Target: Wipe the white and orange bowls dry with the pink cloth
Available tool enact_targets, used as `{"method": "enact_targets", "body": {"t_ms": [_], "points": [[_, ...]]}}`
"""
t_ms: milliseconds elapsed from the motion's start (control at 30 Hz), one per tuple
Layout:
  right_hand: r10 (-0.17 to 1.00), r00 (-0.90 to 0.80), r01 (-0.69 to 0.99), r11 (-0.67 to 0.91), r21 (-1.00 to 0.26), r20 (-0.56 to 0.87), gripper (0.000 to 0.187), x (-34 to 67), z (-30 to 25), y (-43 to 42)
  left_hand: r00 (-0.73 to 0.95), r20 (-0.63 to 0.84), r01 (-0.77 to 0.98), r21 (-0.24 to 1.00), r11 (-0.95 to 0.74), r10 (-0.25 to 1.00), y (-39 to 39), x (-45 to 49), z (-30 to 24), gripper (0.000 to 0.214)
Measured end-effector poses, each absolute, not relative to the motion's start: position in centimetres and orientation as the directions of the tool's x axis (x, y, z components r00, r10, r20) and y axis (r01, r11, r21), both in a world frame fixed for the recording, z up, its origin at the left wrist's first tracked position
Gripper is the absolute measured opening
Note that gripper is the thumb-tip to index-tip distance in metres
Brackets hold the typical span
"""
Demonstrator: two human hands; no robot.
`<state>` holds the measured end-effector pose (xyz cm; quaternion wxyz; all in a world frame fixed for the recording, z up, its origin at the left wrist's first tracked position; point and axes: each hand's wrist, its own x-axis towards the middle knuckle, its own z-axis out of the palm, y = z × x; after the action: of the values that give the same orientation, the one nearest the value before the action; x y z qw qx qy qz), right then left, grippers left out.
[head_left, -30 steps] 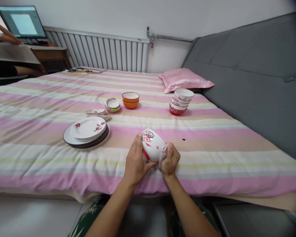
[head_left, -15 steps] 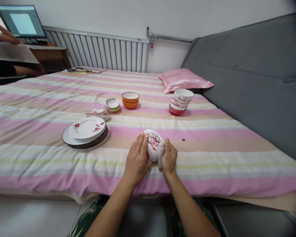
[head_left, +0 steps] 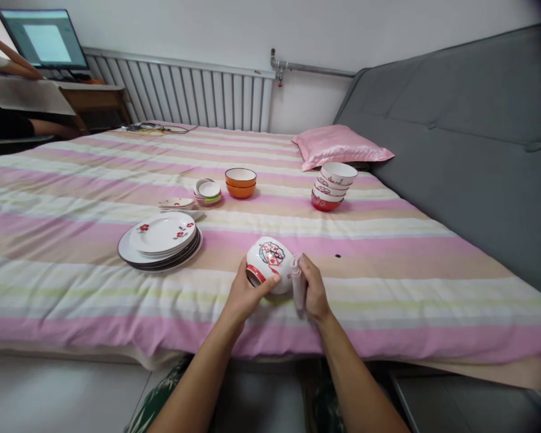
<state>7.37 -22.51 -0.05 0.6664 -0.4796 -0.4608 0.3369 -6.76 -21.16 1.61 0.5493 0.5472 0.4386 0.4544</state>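
A white bowl with a red pattern and a red foot lies on its side between my hands, just above the striped bedcover near the front edge. My left hand grips it at the red foot, thumb across the base. My right hand is closed on a pale cloth pressed against the bowl's right side.
A stack of flowered plates lies to the left. Small dishes, an orange bowl and a stack of red-patterned bowls stand farther back. A pink pillow rests by the grey sofa back. Another person sits at a desk far left.
The bowl has been turned in my hands so its red foot now points toward my left palm. My right hand with the cloth has shifted along the bowl's right side.
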Motion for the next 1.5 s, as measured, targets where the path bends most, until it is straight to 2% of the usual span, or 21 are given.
{"method": "enact_targets", "body": {"t_ms": [133,333,533,667,767,867,1100,1233,1300,1367,1433,1500], "points": [[0.975,0.078,-0.126,0.217,-0.968,0.209,0.022,9.0,0.5,-22.9,0.210,-0.041,-0.083,0.995,0.060,0.977,-21.5,-6.9,2.8,0.065],[0.983,-0.145,-0.086,0.097,-0.992,0.109,0.033,10.8,1.4,-23.5,0.240,-0.042,-0.099,0.993,0.067,0.970,-21.2,-7.1,2.9,0.063],[0.990,-0.133,-0.071,0.026,-0.997,0.035,0.033,10.8,0.9,-23.8,0.299,0.089,-0.067,0.995,-0.072,0.950,-21.0,-7.2,2.3,0.068],[0.991,-0.128,-0.113,0.023,-0.993,0.037,0.032,10.7,0.7,-23.8,0.246,0.222,0.096,0.963,-0.252,0.944,-20.7,-7.3,1.6,0.090],[0.989,-0.143,-0.127,0.022,-0.992,0.040,0.032,10.6,0.7,-23.8,0.227,0.355,0.327,0.849,-0.414,0.907,-20.3,-7.6,0.9,0.103],[0.987,-0.158,-0.128,0.014,-0.992,0.034,0.033,10.6,0.9,-23.8,0.306,0.448,0.454,0.707,-0.542,0.840,-19.9,-8.1,0.4,0.107],[0.981,-0.189,-0.152,0.007,-0.988,0.036,0.030,10.3,0.8,-23.7,0.449,0.525,0.582,0.442,-0.683,0.723,-19.7,-8.8,0.5,0.113],[0.986,-0.167,-0.180,-0.012,-0.984,0.019,0.030,10.1,1.0,-23.7,0.505,0.543,0.596,0.342,-0.726,0.671,-19.5,-8.9,0.7,0.113],[0.989,-0.148,-0.197,-0.020,-0.980,0.010,0.031,10.0,1.0,-23.6,0.510,0.541,0.590,0.345,-0.730,0.669,-19.5,-9.0,0.8,0.112],[0.991,-0.133,-0.211,-0.029,-0.977,0.000,0.032,9.9,0.9,-23.6,0.500,0.522,0.570,0.402,-0.716,0.691,-19.5,-9.0,0.9,0.110],[0.991,-0.130,-0.218,-0.041,-0.975,-0.012,0.032,9.7,0.9,-23.4,0.463,0.490,0.527,0.518,-0.673,0.739,-19.5,-8.9,1.0,0.106],[0.990,-0.138,-0.221,-0.045,-0.974,-0.015,0.032,9.6,0.9,-23.4,0.389,0.431,0.443,0.687,-0.575,0.814,-19.6,-8.8,1.3,0.100]]}}
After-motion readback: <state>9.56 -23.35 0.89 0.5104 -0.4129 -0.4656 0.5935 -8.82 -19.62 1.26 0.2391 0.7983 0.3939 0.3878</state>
